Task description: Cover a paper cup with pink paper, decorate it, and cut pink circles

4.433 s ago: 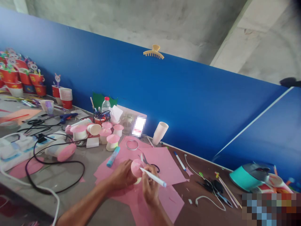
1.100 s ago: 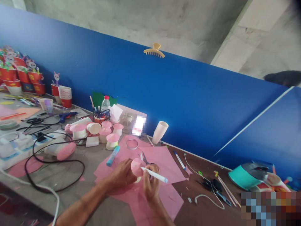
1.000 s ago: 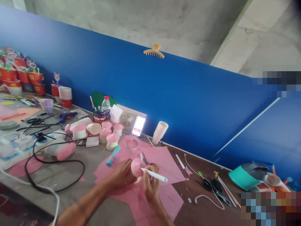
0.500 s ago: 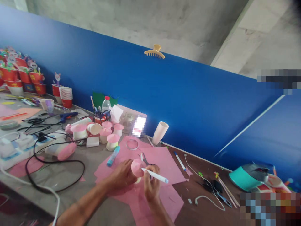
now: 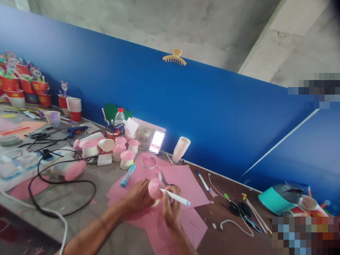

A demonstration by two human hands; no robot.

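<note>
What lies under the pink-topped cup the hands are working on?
Pink paper sheets spread under the pink-topped cup, held by the left hand; the right hand holds a pen. The hands cover the spot directly beneath.

A white paper cup [image 5: 181,149] leans against the blue partition [image 5: 186,106]. Left of that cup lie a clear tape ring [image 5: 149,162], a blue glue stick [image 5: 128,176] and pink-topped cups [image 5: 126,159]. Right of it, a pen [image 5: 203,181] rests on the tabletop [image 5: 228,241]; above, a yellow hair clip [image 5: 174,58] sits on the partition.
</note>
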